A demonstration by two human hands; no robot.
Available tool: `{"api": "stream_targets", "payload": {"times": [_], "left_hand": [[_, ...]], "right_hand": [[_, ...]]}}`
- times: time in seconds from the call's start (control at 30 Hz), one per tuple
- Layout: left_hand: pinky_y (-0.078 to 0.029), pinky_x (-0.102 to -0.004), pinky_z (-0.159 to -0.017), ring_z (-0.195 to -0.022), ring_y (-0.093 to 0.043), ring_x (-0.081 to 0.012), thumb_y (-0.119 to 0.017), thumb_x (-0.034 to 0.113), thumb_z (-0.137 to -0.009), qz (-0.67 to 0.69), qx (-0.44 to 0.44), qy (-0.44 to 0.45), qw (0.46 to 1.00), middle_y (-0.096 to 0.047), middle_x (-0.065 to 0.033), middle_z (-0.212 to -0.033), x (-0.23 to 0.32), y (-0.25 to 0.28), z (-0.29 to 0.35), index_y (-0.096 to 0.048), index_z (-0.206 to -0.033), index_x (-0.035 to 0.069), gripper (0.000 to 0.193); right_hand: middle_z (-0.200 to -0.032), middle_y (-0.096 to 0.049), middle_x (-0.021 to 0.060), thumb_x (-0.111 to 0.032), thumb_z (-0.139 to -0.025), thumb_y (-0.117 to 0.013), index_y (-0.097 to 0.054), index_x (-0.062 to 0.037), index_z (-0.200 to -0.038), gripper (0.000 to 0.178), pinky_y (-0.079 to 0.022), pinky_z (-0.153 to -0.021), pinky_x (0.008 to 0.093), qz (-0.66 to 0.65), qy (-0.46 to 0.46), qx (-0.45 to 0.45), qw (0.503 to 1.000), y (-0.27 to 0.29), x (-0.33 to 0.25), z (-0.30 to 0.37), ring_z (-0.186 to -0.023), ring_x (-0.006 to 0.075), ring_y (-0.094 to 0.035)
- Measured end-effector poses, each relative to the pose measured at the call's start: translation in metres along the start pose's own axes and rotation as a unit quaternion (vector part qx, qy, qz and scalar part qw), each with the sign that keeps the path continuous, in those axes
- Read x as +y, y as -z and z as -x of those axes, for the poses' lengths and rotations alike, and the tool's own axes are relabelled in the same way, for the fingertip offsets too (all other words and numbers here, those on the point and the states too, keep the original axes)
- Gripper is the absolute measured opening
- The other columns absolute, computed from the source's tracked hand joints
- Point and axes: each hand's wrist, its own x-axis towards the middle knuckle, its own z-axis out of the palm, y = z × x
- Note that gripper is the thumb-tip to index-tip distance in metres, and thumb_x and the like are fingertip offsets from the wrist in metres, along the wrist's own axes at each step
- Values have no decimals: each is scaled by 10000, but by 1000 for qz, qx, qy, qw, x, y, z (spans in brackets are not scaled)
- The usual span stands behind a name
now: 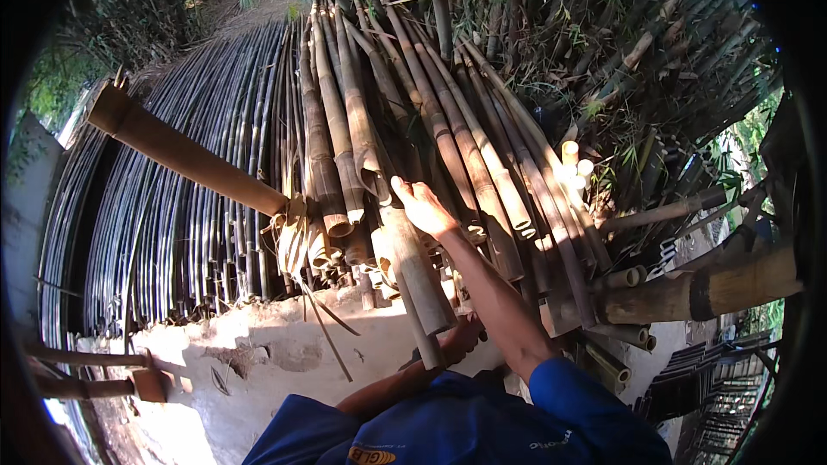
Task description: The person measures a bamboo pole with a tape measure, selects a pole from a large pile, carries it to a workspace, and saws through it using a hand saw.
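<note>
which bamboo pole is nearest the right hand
The thick greyish pole, slanting from the right hand toward the blue shirt; the others lie farther from that hand.

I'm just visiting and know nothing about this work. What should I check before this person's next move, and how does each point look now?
1. Right hand placed at the pale bamboo piece's upper end: ok.
2. Left hand gripping something: cannot tell; it is curled near the piece's lower end.
3. Hands gloved: not ok; both are bare.
4. Open space all around the piece: not ok; large bamboo poles crowd its upper end.
5. Slanting bamboo tube away from the hands: ok; it stands off to the left.
6. Pole stack steady: cannot tell from one still view.
</note>
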Motion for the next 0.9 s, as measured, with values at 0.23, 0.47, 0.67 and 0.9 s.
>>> {"api": "stream_targets", "payload": {"times": [0.23,0.47,0.67,0.9], "left_hand": [[-360,-289,-463,-521,-463,-123,-561,373,-902,-10,78,-45,996,-531,-10,-633,-67,30,-31,-617,-855,54,327],[-348,-276,-459,-529,-467,-84,-700,285,-818,65,125,-51,989,-564,-6,-643,-69,19,2,-667,-848,57,232],[-387,-275,-551,-608,-437,-76,-526,372,-990,6,98,-57,994,-555,-16,-686,-103,38,-6,-632,-1121,119,304],[-406,-258,-631,-681,-460,-82,-522,307,-969,38,136,-81,987,-494,2,-687,-134,58,2,-634,-1122,158,241]], "right_hand": [[-737,-613,57,-267,-909,-627,-673,-36,-872,239,-481,-637,314,-65,22,182,981,-6,107,-19,-700,137,-595],[-732,-576,14,-152,-883,-623,-575,-27,-1063,224,-491,-592,299,-97,-249,66,961,-9,275,18,-631,141,-573],[-744,-592,36,-277,-852,-632,-576,-37,-1040,309,-484,-579,304,-29,-244,34,969,-39,285,23,-635,159,-579],[-757,-610,62,-422,-816,-642,-578,-50,-1013,427,-477,-563,310,-68,-233,38,969,-46,262,17,-641,181,-586]]}}
